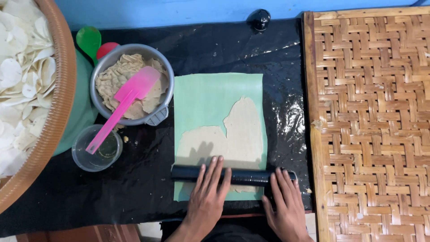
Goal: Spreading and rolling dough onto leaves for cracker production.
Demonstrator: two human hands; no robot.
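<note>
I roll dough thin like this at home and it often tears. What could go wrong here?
The dough sheet already looks ragged and uneven, so it may tear further under the black roller. Both hands, left hand and right hand, press near the green mat's front edge, so dough might squeeze off onto the black plastic.

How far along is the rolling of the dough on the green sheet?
Done: a thin, uneven layer of dough already covers the lower and right part of the green sheet. In hand: the left hand and right hand press flat on the black roller near the sheet's close edge. Left: the sheet's upper left is bare, and more dough sits in the metal bowl under the pink spatula.
</note>
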